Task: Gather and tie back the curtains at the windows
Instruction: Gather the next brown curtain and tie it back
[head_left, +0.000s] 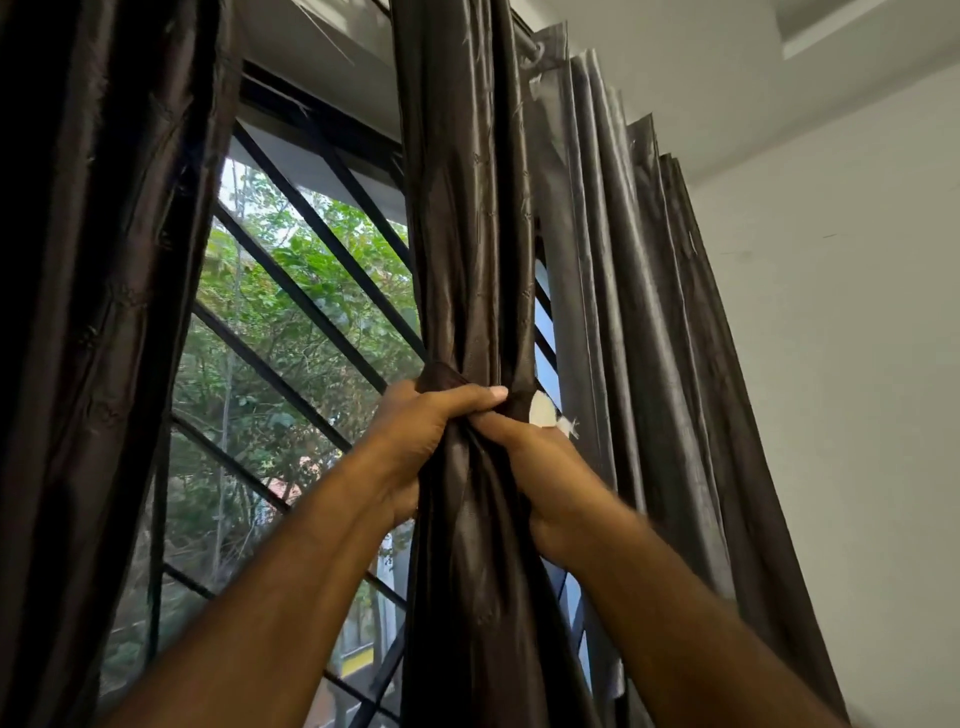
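Note:
A dark brown satin curtain (467, 208) hangs in the middle, bunched into a narrow column. A band of the same dark cloth (447, 376) wraps around it at hand height, with a white patch (543, 410) at its right end. My left hand (421, 431) grips the bunch and the band from the left, thumb lying across the front. My right hand (540, 467) grips the bunch from the right, just below the white patch. Another dark curtain (98, 312) hangs at the left, and a grey pleated curtain (649, 312) at the right.
Behind the curtains is a window with black diagonal bars (306, 312), green trees outside. A white wall (857, 312) fills the right side, and the ceiling (701, 62) runs above the curtain tops.

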